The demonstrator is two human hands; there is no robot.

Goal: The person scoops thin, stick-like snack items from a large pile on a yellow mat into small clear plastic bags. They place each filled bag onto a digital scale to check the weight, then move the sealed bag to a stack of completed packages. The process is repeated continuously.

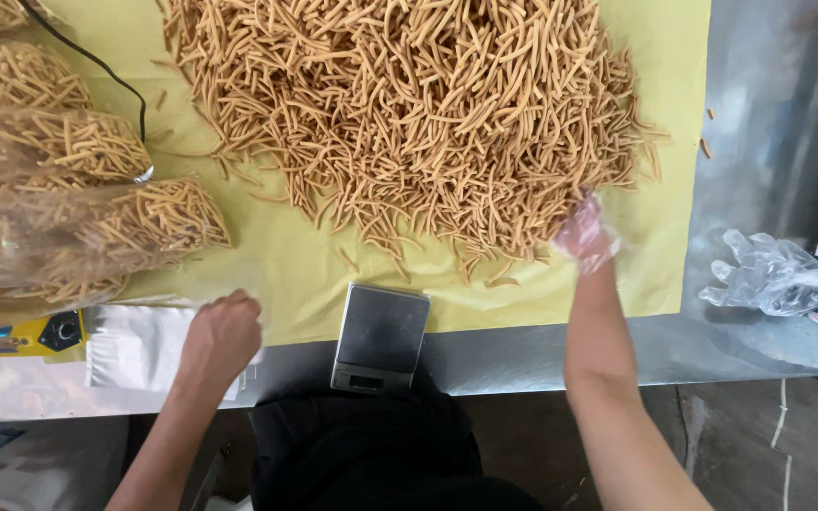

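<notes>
A big heap of thin orange-brown snack sticks [409, 104] lies on a yellow sheet [305, 265] across a metal table. My right hand [584, 235], in a clear plastic glove, is closed at the heap's lower right edge, grabbing sticks. My left hand [226, 326] is bare and rests fingers-down on a stack of clear empty bags [134, 345] at the table's front left, pinching one. A small silver digital scale [381, 336] sits between my arms at the front edge.
Several filled clear bags of sticks [78, 208] pile up at the left. A yellow-and-blue sealer [21, 333] lies by the empty bags. A black cable [106, 71] crosses the top left. A crumpled spare glove [769, 274] lies at right.
</notes>
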